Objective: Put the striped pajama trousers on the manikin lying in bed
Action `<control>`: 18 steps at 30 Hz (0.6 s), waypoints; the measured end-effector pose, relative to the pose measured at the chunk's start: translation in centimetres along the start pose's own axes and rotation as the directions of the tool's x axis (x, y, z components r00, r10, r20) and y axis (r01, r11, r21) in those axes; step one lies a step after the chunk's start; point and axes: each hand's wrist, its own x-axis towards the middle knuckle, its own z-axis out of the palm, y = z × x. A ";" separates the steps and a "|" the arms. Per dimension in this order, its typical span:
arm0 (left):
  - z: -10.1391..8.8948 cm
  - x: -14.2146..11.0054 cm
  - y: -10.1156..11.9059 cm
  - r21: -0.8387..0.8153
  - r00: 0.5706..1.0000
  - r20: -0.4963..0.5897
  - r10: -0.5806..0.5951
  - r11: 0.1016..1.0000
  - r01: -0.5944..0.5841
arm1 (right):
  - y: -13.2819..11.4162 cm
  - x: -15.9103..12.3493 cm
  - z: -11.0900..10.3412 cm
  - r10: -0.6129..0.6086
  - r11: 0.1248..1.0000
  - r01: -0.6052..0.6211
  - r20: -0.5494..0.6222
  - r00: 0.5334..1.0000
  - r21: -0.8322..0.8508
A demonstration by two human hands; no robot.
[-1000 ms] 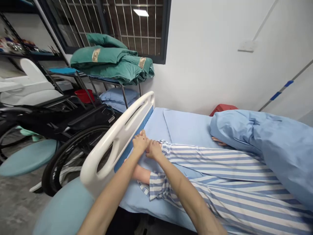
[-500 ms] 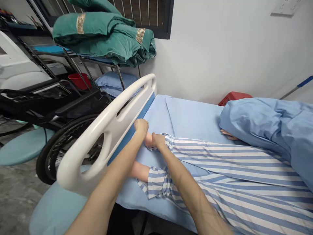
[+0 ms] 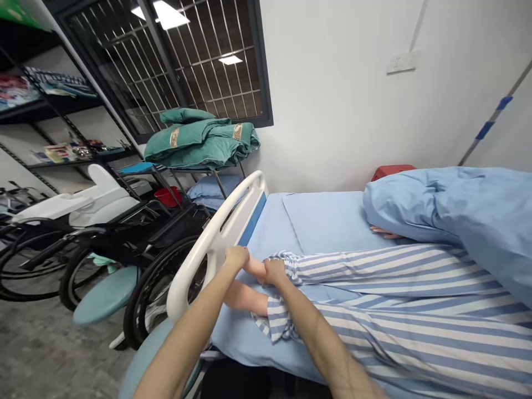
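A figure in blue-and-white striped trousers (image 3: 374, 271) lies on a bed with a light blue sheet (image 3: 324, 221). Two bare lower legs stick out of the cuffs near the white footboard (image 3: 216, 238). My left hand (image 3: 236, 258) is closed over the far foot right by the footboard. My right hand (image 3: 275, 271) is closed on the striped cuff at that same ankle. The near leg (image 3: 245, 296) lies bare below my arms. A light blue quilt (image 3: 453, 216) covers the figure's upper part.
Black wheelchairs (image 3: 124, 249) stand left of the bed, with a teal cushion (image 3: 106, 293) beside them. Folded green blankets (image 3: 203, 144) rest on a rack under the barred window. A red stool (image 3: 390, 170) sits behind the bed by the wall.
The view has tilted up and shifted, showing more window and shelves. Both hands stay closed at the far foot and cuff, now lower in the picture.
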 end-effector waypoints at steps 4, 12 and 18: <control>0.0 0.8 1.0 0.097 0.997 0.048 -0.063 0.994 0.058 | 0.0 -0.2 0.1 0.001 1.000 -0.001 0.000 1.000 0.010; 2.5 3.4 2.3 0.061 0.997 -0.070 -0.011 0.998 0.015 | 0.5 2.0 2.3 -0.013 1.000 0.012 -0.046 0.999 -0.019; 3.3 5.0 2.3 -0.107 0.995 -0.102 0.007 0.994 -0.017 | 0.9 3.1 2.5 -0.005 1.000 0.004 -0.045 0.999 -0.024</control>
